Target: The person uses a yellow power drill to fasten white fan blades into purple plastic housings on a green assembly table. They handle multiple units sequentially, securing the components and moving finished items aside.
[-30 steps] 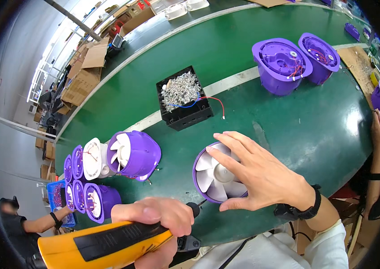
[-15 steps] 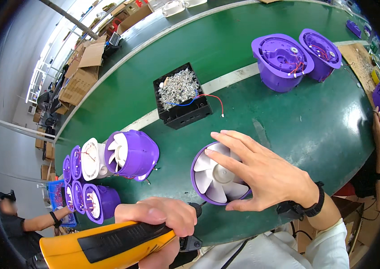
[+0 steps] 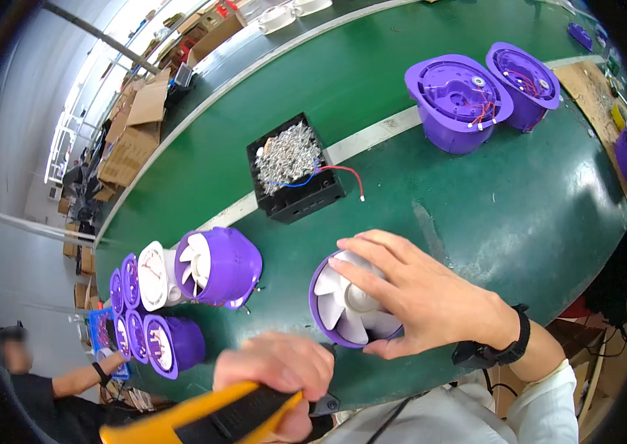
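My left hand (image 3: 284,374) is closed round a yellow-and-black power tool (image 3: 206,414), slightly blurred, at the lower left of centre. A round purple housing with a white fan (image 3: 343,302) stands on the table in front of me, its blades facing up. My right hand (image 3: 432,300) grips this housing from the right, its fingers over the far rim and blades and its thumb at the near edge. Beyond it is a black box full of small metal screws (image 3: 291,159), with a red and a blue wire lying over its edge.
Several purple housings (image 3: 221,263) and a white one (image 3: 154,275) stand at the left. Two more purple housings with red wires (image 3: 457,103) are at the far right. A co-worker's arm (image 3: 80,381) reaches in at the left; cardboard boxes (image 3: 132,148) stand beyond the green table (image 3: 520,200).
My left hand and the power tool have moved to the right and down. The fan housing has tilted a little under my right hand. The co-worker's hand at the right has drawn back.
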A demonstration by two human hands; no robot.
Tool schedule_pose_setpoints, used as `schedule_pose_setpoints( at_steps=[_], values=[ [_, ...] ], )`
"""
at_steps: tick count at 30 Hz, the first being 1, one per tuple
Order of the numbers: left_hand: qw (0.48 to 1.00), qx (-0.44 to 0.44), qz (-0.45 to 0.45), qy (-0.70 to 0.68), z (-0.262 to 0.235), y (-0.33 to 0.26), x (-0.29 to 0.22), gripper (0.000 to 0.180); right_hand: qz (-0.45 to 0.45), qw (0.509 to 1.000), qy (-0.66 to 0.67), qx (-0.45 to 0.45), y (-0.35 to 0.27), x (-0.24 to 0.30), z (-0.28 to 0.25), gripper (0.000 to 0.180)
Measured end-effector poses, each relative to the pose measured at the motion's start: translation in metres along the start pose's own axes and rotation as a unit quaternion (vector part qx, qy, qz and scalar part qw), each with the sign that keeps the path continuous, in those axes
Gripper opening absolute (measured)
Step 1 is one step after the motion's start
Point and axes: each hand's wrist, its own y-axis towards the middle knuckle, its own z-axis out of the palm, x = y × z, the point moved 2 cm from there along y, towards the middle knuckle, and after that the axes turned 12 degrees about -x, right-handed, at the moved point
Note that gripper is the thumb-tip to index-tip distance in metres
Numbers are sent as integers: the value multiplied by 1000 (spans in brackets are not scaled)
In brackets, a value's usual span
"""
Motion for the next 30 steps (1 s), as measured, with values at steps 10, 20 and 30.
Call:
schedule_pose_setpoints(
  at_steps=[10, 20, 30],
  values=[
    [997, -78, -23, 13, 7, 5, 0, 47, -35, 999, -23, -14, 1, -1, -4, 92],
    [976, -199, 60, 65, -25, -17, -61, 48, 142, 972, -179, -48, -11, 39, -25, 92],
    [975, -208, 70, 25, 0, -30, -55, 50, -56, 992, -113, 21, 8, 12, -10, 72]
  ],
)
